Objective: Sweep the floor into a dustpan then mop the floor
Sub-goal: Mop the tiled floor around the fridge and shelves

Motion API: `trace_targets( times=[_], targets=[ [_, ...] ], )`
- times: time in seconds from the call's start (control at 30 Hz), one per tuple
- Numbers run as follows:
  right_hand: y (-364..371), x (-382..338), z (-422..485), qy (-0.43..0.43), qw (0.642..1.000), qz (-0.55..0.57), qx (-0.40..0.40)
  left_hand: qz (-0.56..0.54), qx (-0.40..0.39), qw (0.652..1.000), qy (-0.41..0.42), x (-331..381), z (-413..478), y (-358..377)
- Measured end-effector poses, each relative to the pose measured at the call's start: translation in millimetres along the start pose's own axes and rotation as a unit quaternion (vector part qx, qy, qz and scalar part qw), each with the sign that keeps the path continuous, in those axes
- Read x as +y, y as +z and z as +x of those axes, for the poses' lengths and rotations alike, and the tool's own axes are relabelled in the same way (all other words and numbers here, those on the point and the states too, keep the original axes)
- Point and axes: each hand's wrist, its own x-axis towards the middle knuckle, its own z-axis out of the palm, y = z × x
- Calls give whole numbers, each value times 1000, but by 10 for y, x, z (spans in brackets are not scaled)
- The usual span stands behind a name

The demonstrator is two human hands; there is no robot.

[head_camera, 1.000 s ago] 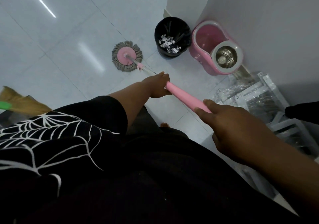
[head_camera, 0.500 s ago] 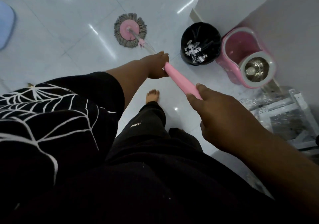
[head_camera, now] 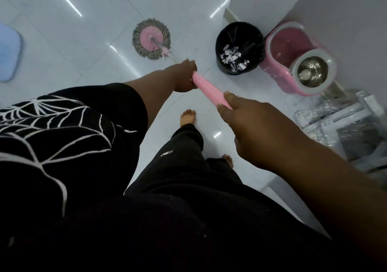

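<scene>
A round mop head [head_camera: 151, 38] with a pink disc and grey strands lies flat on the white tiled floor [head_camera: 88, 47], ahead of me. Its pink handle [head_camera: 209, 90] runs back toward me. My left hand [head_camera: 185, 76] grips the handle at the front end of the pink grip. My right hand [head_camera: 257, 129] holds the rear end of the same grip, fingers curled round it. Both my bare feet show on the tiles below the handle.
A black bin [head_camera: 239, 48] holding paper scraps stands to the right of the mop head. Beside it, against the wall, sits a pink spin bucket [head_camera: 293, 49] with a steel wringer basket. A plastic-wrapped white rack [head_camera: 343, 125] lies at right. A pale blue mat [head_camera: 9, 57] is at far left.
The mop head has slid away from the bin and toward the left-centre tiles. The view swung right: the broom at left left the frame, and the blue mat and my feet appeared.
</scene>
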Motion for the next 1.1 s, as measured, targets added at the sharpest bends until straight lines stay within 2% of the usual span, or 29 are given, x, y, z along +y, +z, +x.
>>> trace_targets(
  times=[0.2,0.57,0.8,1.1],
  targets=[
    [200,50,-888,26,999,-16,-29,-4,-13,999,35,700,-462,483],
    [758,205,-2349,89,995,37,-38,-8,-30,994,109,1770,-914,1507],
    [753,144,-2303,90,994,33,-49,-29,-33,992,119,1704,-914,1528],
    [409,110,-1543,66,996,31,-55,-10,-23,994,103,1210,-553,971]
  ],
)
